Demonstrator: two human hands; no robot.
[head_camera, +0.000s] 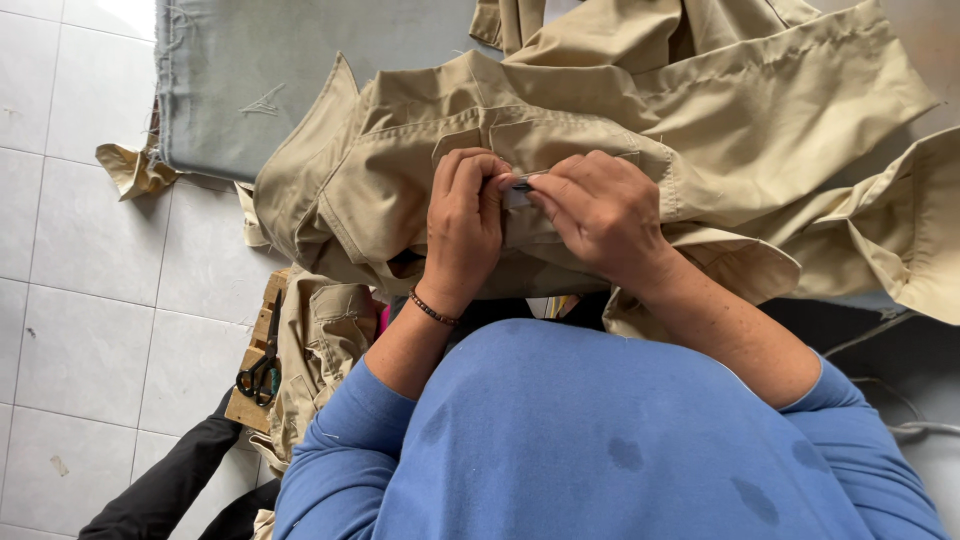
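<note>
A khaki garment (620, 110) lies bunched across my lap and the surface ahead. My left hand (465, 220) pinches a fold of its fabric near a pocket seam, fingers curled tight. My right hand (600, 210) meets it from the right, thumb and fingers closed on a small pale label or tag (518, 190) against the cloth. What sits between the fingertips is mostly hidden. A beaded bracelet (433, 310) circles my left wrist. Blue sleeves cover both of my arms.
A grey cloth (260, 80) lies spread at the upper left over the pale tiled floor (70, 290). Black-handled scissors (262, 370) rest on a small wooden stool (252, 390) at my left, beside more khaki fabric (320, 350). Cables (900, 400) run at the right.
</note>
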